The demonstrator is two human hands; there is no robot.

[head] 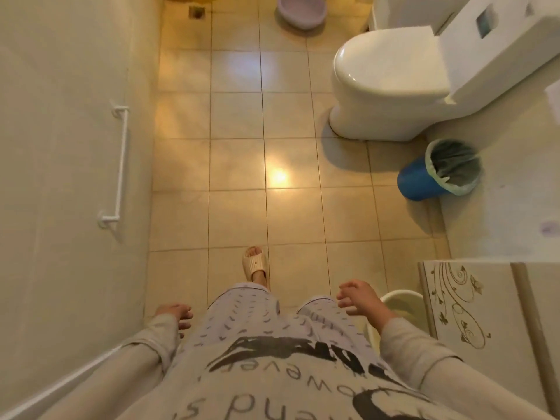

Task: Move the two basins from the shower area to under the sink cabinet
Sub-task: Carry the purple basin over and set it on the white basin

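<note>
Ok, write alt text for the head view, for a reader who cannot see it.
A person stands on a tiled bathroom floor, left hand and right hand empty and open. A purple basin sits at the far end; a pale basin lies beside the cabinet. Toilet and bin at right.

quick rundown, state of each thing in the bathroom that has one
purple basin: upright, empty, on floor at far end
pale basin: upright, on floor beside cabinet
toilet: lid shut
blue bin: upright, bag-lined
left hand: open, empty
right hand: open, empty
</note>
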